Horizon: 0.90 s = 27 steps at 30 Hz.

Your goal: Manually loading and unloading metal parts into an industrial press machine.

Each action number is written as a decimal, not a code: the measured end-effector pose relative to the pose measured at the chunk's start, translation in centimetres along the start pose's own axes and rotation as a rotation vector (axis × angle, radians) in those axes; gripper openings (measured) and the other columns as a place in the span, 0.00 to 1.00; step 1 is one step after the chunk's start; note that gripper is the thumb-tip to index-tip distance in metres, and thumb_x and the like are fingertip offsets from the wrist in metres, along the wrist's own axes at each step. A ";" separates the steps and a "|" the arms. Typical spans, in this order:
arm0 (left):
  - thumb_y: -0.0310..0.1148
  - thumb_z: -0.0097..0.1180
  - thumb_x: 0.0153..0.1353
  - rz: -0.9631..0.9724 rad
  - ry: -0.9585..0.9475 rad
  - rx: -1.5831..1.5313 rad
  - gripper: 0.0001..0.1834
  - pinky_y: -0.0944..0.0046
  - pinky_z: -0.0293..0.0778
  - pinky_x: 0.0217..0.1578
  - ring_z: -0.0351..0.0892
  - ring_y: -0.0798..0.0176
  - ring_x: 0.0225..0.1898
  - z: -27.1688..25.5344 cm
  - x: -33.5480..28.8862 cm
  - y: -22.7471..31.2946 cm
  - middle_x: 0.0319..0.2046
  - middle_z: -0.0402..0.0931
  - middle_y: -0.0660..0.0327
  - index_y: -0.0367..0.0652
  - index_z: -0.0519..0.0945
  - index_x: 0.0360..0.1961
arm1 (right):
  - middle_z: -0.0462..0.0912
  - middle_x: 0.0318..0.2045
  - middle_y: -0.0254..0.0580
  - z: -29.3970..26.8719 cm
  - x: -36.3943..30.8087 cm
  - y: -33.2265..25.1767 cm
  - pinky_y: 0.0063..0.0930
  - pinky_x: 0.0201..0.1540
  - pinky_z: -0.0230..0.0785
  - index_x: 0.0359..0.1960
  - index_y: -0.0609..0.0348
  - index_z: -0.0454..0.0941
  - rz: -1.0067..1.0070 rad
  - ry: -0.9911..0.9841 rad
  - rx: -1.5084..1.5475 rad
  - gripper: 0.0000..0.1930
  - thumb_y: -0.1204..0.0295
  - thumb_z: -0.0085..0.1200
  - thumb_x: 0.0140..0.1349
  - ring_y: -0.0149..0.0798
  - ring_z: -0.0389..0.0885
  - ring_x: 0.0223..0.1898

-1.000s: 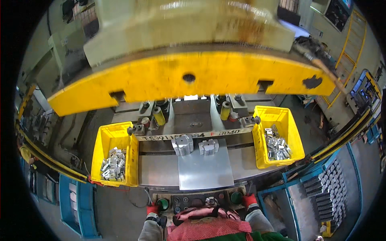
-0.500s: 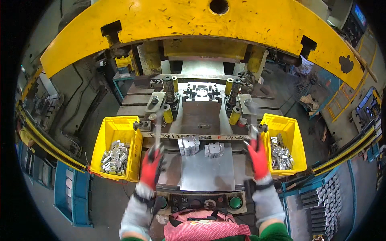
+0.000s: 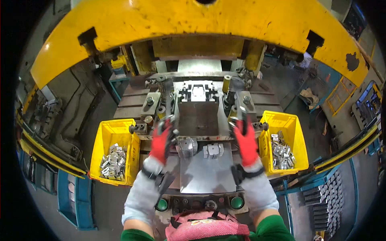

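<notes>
My left hand (image 3: 161, 143), in a red and black glove, is closed on a long thin tool (image 3: 169, 102) pointing away from me. Motion smears this tool, so its kind is unclear. My right hand (image 3: 246, 142), gloved alike, is closed around a similar thin tool (image 3: 241, 110), also blurred. Both hands hover above the near edge of the press bed, either side of two small stacks of flat metal pieces (image 3: 187, 147) (image 3: 213, 150). These stand on a bare metal plate (image 3: 207, 174). Beyond the hands lies a bright metal die (image 3: 198, 93) between the guide posts.
Yellow bins (image 3: 96, 154) (image 3: 300, 140) with loose metal parts flank the bed. A thick yellow press beam (image 3: 201, 22) arches overhead. Guide posts (image 3: 161, 88) rise by the die. Green buttons (image 3: 162, 205) (image 3: 236, 202) sit at the near edge. A rack of metal parts (image 3: 329, 201) is at lower right.
Both hands have moved inward and farther from me, bringing the thin tools toward the die. The die's middle looks different, now a plain bright rectangle. The view has shifted slightly.
</notes>
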<state>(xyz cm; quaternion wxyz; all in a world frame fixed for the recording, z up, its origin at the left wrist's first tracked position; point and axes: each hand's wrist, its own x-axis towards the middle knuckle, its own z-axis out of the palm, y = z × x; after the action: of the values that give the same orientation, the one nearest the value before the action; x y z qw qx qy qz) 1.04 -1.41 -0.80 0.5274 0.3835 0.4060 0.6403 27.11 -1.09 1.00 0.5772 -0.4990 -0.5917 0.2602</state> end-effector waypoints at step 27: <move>0.29 0.48 0.53 0.244 0.416 0.176 0.19 0.72 0.66 0.24 0.66 0.72 0.20 -15.2 -20.8 -2.3 0.21 0.66 0.65 0.38 0.65 0.47 | 0.65 0.24 0.25 -0.9 -6.9 1.5 0.17 0.23 0.62 0.53 0.56 0.62 0.559 -0.485 0.335 0.25 0.72 0.53 0.51 0.20 0.63 0.22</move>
<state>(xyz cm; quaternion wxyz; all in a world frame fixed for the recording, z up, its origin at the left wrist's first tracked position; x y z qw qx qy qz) -9.02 -23.43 -9.96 0.3160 0.3342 0.5105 0.7265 27.29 -6.93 -3.04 0.4012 -0.4636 -0.5018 0.6102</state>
